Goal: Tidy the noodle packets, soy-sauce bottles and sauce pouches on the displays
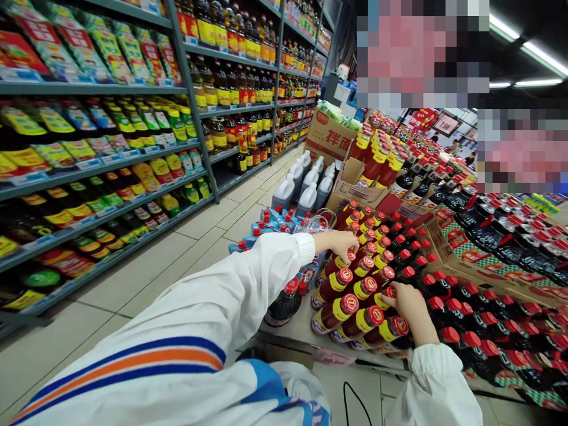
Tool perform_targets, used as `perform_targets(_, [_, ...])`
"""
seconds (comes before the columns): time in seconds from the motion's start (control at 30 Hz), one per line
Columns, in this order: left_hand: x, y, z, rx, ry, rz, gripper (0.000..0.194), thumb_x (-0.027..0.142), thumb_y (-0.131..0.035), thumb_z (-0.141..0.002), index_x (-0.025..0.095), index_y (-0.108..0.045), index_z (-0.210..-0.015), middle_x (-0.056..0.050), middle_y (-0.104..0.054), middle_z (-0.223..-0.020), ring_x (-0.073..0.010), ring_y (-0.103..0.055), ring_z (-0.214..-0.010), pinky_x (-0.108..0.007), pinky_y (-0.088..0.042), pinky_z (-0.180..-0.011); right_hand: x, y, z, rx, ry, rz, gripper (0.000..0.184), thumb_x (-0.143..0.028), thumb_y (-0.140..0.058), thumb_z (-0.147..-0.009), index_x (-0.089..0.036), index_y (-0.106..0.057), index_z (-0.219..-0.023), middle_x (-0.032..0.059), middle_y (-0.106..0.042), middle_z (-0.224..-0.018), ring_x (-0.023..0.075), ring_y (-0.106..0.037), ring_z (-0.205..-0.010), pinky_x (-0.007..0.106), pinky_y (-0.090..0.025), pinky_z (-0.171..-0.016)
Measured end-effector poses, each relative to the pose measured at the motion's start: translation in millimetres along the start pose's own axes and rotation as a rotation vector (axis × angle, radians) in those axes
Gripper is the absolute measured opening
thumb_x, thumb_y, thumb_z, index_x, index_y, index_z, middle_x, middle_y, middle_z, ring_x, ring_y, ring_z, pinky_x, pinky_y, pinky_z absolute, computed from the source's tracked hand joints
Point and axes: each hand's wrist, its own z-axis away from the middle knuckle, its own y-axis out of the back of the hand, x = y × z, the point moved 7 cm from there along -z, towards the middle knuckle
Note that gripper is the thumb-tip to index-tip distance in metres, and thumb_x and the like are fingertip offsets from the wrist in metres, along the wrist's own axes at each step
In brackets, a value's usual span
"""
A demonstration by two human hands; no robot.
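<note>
From the head camera, rows of red-lidded jars (335,316) stand upright on a low counter (302,332) in a shop aisle. The white-sleeved person's left hand (339,244) reaches across, fingers curled down at a lid towards the rear of the jars. The right hand (408,305), fingers bent, touches a lid nearer the front; whether either hand grips cannot quite be told. Dark bottles (473,340) crowd the right, grey jugs (306,200) stand behind, and stocked shelves (155,160) line the left.
</note>
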Motion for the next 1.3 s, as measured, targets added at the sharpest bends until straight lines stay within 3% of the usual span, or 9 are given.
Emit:
perform_targets(0.17, [-1,5.5,-16,-0.116,0.004,0.097,0.039,0.036,-0.089,-0.063,0.019,-0.075,-0.095,-0.003,-0.077,-0.092,-0.0183,-0.07,-0.082,-0.023,-0.048,-0.069,1,1,2,-0.019,-0.03,-0.054,0.036,-0.049,-0.064,-0.094,-0.017,-0.07,-0.109,0.0141,-0.074,-0.102,0.0271,-0.071,-0.097,0.03,-0.041,-0.07])
perform_targets(0.3, [10,27.0,-34,0.073,0.017,0.118,0.022,0.03,-0.081,-0.077,0.02,-0.075,-0.096,-0.003,-0.079,-0.094,-0.0165,-0.072,-0.086,-0.021,-0.05,-0.077,2,3,3,-0.027,-0.045,-0.088,0.037,-0.048,-0.068,-0.091,-0.017,-0.071,-0.11,0.0147,-0.074,-0.105,0.0278,-0.07,-0.099,0.03,-0.041,-0.071])
perform_targets(0.47, [0,42.6,-49,0.233,0.246,-0.028,0.02,0.025,-0.059,-0.092,0.02,-0.074,-0.105,-0.008,-0.077,-0.106,-0.0215,-0.07,-0.102,-0.027,-0.051,-0.089,2,5,5,-0.033,-0.034,-0.112,0.032,-0.045,-0.068,-0.092,-0.016,-0.071,-0.107,0.0142,-0.074,-0.105,0.0268,-0.069,-0.101,0.029,-0.041,-0.073])
perform_targets(0.63, [-29,30.2,-52,0.149,0.483,-0.08,0.037,0.046,-0.084,-0.07,0.014,-0.075,-0.086,-0.015,-0.076,-0.09,-0.0304,-0.072,-0.092,-0.034,-0.054,-0.082,5,2,4,-0.028,-0.026,-0.141,0.033,-0.045,-0.068,-0.092,-0.017,-0.07,-0.109,0.0139,-0.074,-0.107,0.0265,-0.069,-0.102,0.029,-0.041,-0.072])
perform_targets(0.77, [-31,17.8,-59,0.039,0.398,-0.065,0.024,0.037,-0.085,-0.07,0.016,-0.076,-0.076,-0.009,-0.077,-0.082,-0.0235,-0.071,-0.084,-0.027,-0.051,-0.076,8,0,3,-0.034,-0.022,-0.147,0.036,-0.047,-0.067,-0.093,-0.017,-0.069,-0.111,0.015,-0.073,-0.109,0.0271,-0.069,-0.102,0.03,-0.042,-0.074])
perform_targets(0.93, [-28,20.3,-62,-0.012,0.282,-0.074,0.017,0.032,-0.082,-0.074,0.017,-0.077,-0.078,-0.005,-0.078,-0.081,-0.0186,-0.069,-0.076,-0.024,-0.048,-0.072,7,2,5,-0.047,-0.023,-0.16,0.035,-0.047,-0.066,-0.093,-0.016,-0.069,-0.11,0.0148,-0.073,-0.108,0.027,-0.069,-0.102,0.03,-0.043,-0.075])
perform_targets(1.07, [-10,28.3,-58,0.024,0.265,-0.1,0.02,0.035,-0.075,-0.082,0.017,-0.077,-0.089,-0.006,-0.078,-0.091,-0.0198,-0.069,-0.084,-0.025,-0.048,-0.075,7,2,3,-0.051,-0.015,-0.172,0.034,-0.046,-0.066,-0.093,-0.017,-0.069,-0.11,0.0147,-0.073,-0.107,0.0268,-0.069,-0.101,0.03,-0.044,-0.076])
perform_targets(1.17, [24,27.2,-59,0.068,0.229,-0.121,0.032,0.045,-0.059,-0.094,0.019,-0.076,-0.099,-0.009,-0.078,-0.099,-0.0223,-0.069,-0.091,-0.027,-0.05,-0.077,8,4,4,-0.043,-0.013,-0.188,0.033,-0.044,-0.066,-0.093,-0.016,-0.069,-0.109,0.0152,-0.073,-0.106,0.0274,-0.069,-0.101,0.03,-0.046,-0.077])
perform_targets(1.3, [59,-0.7,-64,-0.104,0.272,-0.265,0.049,0.058,-0.067,-0.084,0.013,-0.076,-0.102,-0.02,-0.075,-0.101,-0.0319,-0.072,-0.09,-0.035,-0.053,-0.074,18,13,34,0.061,-0.054,-0.251,0.043,-0.041,-0.065,-0.094,-0.013,-0.062,-0.127,0.0177,-0.072,-0.115,0.0312,-0.071,-0.101,0.033,-0.052,-0.077])
